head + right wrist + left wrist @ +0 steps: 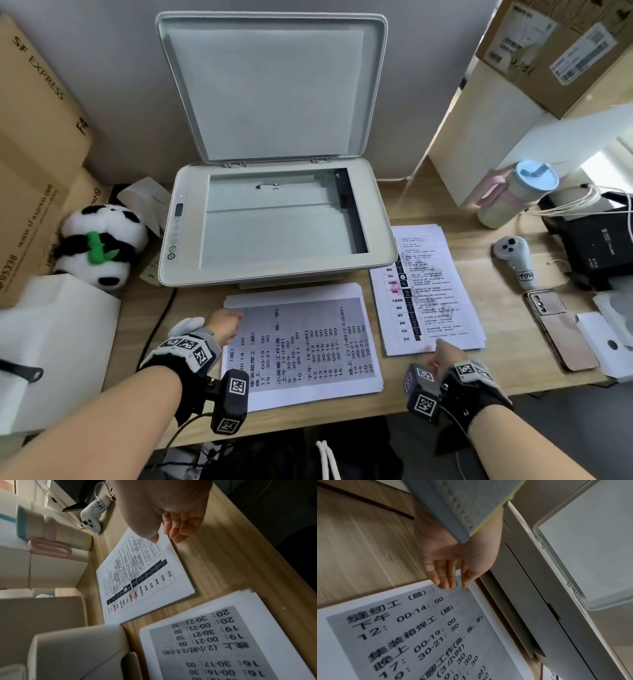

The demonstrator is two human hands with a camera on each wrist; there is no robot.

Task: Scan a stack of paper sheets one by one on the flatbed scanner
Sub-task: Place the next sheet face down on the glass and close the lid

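Observation:
The flatbed scanner (380,240) stands at the back of the desk with its lid (270,89) raised and its glass (281,219) bare. In front of it lies a stack of sheets (308,342), the top one a grey printed timetable (419,635). My left hand (224,325) is at this stack's far left corner, straight fingertips (445,585) touching the top sheet. A second pile (428,291) with a printed table lies to the right of the scanner. My right hand (443,353) hovers at that pile's near edge, fingers (176,536) loosely curled and holding nothing.
A panda plush (99,243) and cardboard boxes (34,154) crowd the left side. On the right are a lidded cup (513,195), a white controller (513,260), a phone (561,332) and a black box (599,246). The desk's front edge runs just below the front stack.

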